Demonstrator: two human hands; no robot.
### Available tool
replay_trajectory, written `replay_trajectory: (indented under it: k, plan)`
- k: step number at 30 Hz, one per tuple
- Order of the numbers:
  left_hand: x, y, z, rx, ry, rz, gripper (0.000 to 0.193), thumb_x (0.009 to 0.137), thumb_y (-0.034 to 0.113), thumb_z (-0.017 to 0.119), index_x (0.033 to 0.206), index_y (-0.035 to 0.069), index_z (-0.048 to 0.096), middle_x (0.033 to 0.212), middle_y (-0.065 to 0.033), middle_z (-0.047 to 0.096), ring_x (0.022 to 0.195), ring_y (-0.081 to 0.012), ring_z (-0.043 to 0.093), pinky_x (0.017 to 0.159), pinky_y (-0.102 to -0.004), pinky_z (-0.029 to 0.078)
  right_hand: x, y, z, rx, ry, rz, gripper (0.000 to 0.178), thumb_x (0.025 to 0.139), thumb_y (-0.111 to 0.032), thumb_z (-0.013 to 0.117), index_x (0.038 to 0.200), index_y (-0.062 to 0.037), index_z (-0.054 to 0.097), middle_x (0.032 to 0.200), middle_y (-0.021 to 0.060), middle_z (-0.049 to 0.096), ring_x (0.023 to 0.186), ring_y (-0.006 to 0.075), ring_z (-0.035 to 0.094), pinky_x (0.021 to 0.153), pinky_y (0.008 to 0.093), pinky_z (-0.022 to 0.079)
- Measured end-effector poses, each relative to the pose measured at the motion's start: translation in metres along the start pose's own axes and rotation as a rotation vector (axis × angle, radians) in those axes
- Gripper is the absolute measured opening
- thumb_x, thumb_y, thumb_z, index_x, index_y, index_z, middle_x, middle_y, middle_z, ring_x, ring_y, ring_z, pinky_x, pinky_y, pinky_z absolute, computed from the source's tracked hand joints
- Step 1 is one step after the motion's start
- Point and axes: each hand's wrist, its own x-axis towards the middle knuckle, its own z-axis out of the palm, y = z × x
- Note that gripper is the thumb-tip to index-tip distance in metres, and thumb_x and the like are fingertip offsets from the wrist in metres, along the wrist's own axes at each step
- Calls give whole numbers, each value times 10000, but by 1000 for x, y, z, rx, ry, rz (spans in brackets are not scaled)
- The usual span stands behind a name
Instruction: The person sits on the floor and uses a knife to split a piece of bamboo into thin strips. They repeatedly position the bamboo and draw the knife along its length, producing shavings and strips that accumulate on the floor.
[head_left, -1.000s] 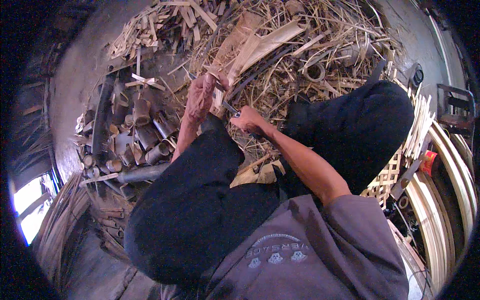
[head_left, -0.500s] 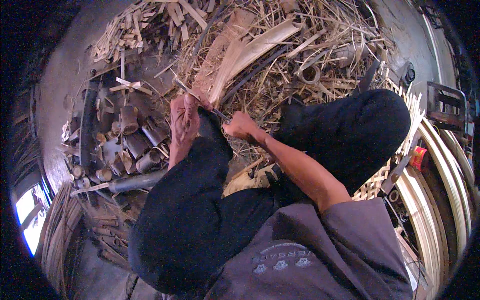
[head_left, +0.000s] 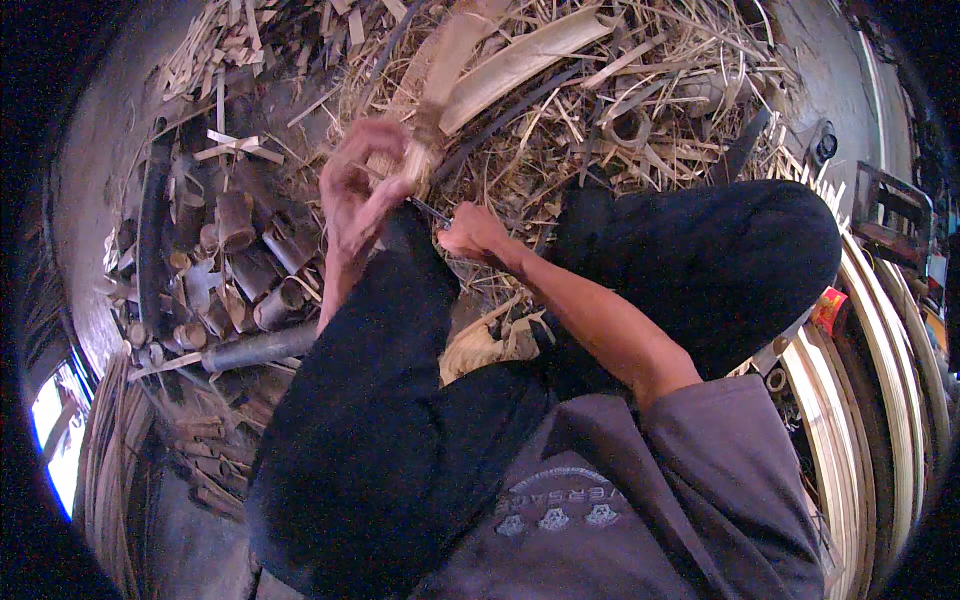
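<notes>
My right hand [head_left: 473,232] is closed around a small knife, whose thin metal blade [head_left: 430,211] points left, toward my other hand. My left hand [head_left: 362,190] is just beyond my left knee, blurred by motion. Its thumb and curled fingers stand apart with a gap between them, and no held thing can be made out there. Close to its fingertips is the near end of a pale, rough wooden board [head_left: 432,110]. A wide curved strip of split bamboo [head_left: 530,68] lies on the shavings beside that board.
A heap of bamboo shavings [head_left: 690,60] spreads ahead. Cut bamboo pieces [head_left: 237,222] and a dark tube [head_left: 153,235] lie at left, below a pile of short slats [head_left: 215,50]. Long pale strips [head_left: 825,400] curve along the right, near a red packet [head_left: 828,310]. My crossed legs [head_left: 690,270] frame the space.
My left hand has opened from its grip on a thin strip and is moving, its fingers lifted. The right hand keeps the knife in nearly the same place. The view has shifted slightly.
</notes>
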Motion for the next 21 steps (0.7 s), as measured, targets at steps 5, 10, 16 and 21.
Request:
replay_trajectory:
  k: [5,10,16,21]
  plan:
    - [16,-17,13,-153,-86,-379,289,799,258,686,883,-10,619,787,-43,604,733,-132,579,655,-286,468,4,-17,2,41,-137,97,545,752,-411,621,886,117,637,934,315,626,908,414,638,791,443,512]
    - [-2,-33,10,2,-132,-298,294,860,306,657,832,22,589,707,-33,591,599,-112,561,538,-244,472,15,3,18,-56,-8,20,529,765,-436,602,870,80,657,908,288,639,900,403,637,815,444,503]
    - [-17,-44,12,-144,40,-253,256,869,226,649,721,58,524,671,-19,568,562,-104,533,472,-257,440,5,3,40,64,103,67,544,772,-425,594,887,105,629,904,311,626,907,449,611,809,453,503]
    - [-11,-38,1,-330,153,-253,248,871,248,671,815,27,573,653,-21,564,551,-97,515,507,-240,406,19,11,37,57,-1,-3,558,797,-440,575,900,107,619,961,311,618,932,446,601,797,460,491]
